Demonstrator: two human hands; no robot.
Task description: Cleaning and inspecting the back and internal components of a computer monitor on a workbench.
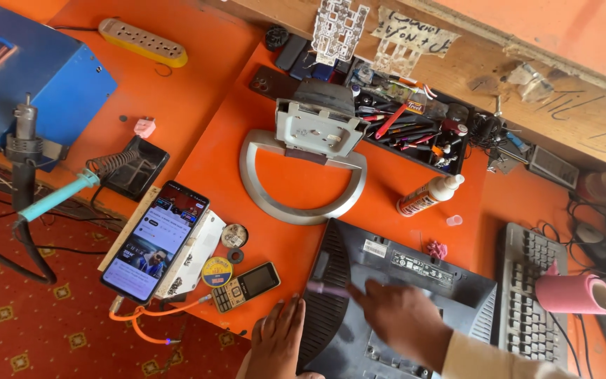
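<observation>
Far left of the fingers: blue metal box [33,70] on the orange table [198,91], hot-air nozzle [24,133] propped against it, teal-handled soldering iron [61,196] in a coil stand. Above, well apart: yellow-edged power strip [143,42]. Nearer, left of the left fingers: lit smartphone [156,240] lying tilted on a white board, orange cable [145,316] plugged in below it. Just left of the left fingers: round yellow tin [217,271] and a small keypad phone [245,286].

Left hand [277,342] flat on the table edge, fingers [289,316] spread and open, gripping nothing, fingertips touching the left edge of the dark monitor back cover [394,295]. Above the fingers, apart: grey ring-shaped monitor stand [303,168].

Right hand [401,316] resting on the monitor back cover, which lies face down at the near table edge beneath both hands. Right fingers [359,291] curled around a thin purple-handled tool [327,288], blurred, tip pointing left over the vent slats; grip closed.

Above right of the right fingers: white glue bottle [429,195] lying on its side, black tray of pens and tools [415,130] beyond it. Just right of the cover: small pink bits [437,249]. Farther right: grey keyboard [531,295], pink roll [575,293] resting on it.
</observation>
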